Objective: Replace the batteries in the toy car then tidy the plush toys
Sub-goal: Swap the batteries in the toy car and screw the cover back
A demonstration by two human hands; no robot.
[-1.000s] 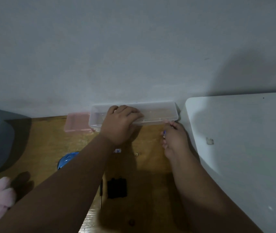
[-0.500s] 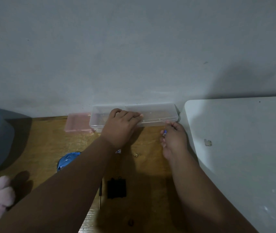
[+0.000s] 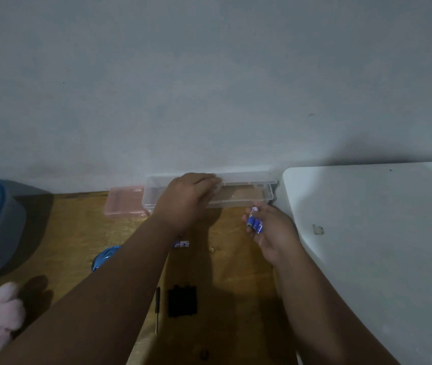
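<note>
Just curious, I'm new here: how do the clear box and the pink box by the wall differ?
The clear box is colourless and long; the pink box is tinted and shorter. The left hand grips the clear box; no hand touches the pink box. Both are translucent plastic, lying on the wooden surface by the wall.

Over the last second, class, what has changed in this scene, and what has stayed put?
The right hand has turned slightly, so the blue batteries it pinches show more plainly. The left hand still grips the clear plastic box; the loose battery, screwdriver and black cover lie unmoved.
</note>
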